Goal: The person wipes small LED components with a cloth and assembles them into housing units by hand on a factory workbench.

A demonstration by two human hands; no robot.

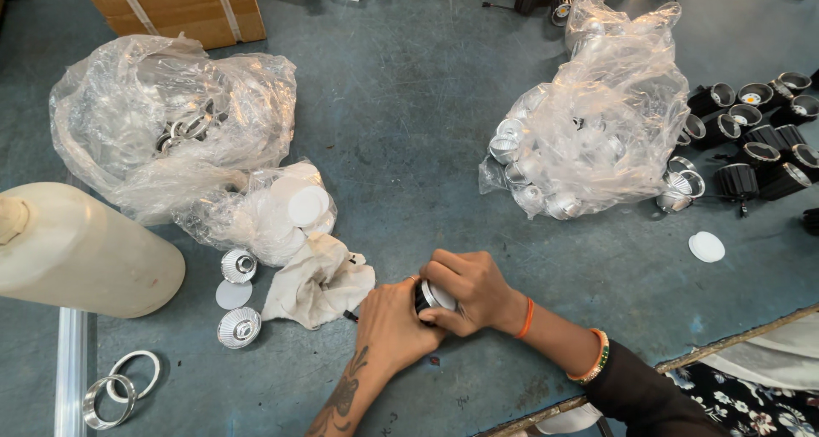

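Grey-blue and scuffed, the worktop (pixel 401 130) carries everything in view. At its far left corner stands a brown cardboard box (pixel 175 6) with pale tape strips. Two clear plastic bags hold metal parts: the left bag (pixel 162 121) shows silver rings inside, and the right bag (pixel 597 121) is full of silver reflectors. A smaller bag of white discs (pixel 273 211) lies just beside the left one. A large cream jug (pixel 77 249) lies on its side at the left edge; I see no label on it.

Near the jug sit two loose reflectors (pixel 240 266), one loose white disc (pixel 233 295) between them, and two metal rings (pixel 124 386) at the near left corner. A crumpled white cloth (pixel 320 279) lies just left of the hands. Another white disc (pixel 706 247) lies alone toward the right edge. Black lamp housings (pixel 759 138) crowd the right edge, too overlapped to count.

Close to the near edge, both hands meet on one small lamp (pixel 431 296), black-bodied with a white front. The left hand (pixel 392 322) is curled shut around its body from below. The right hand (pixel 469 288) closes over it from above, fingers (pixel 439 271) bent down across the white face, thumb pressed at its lower rim.
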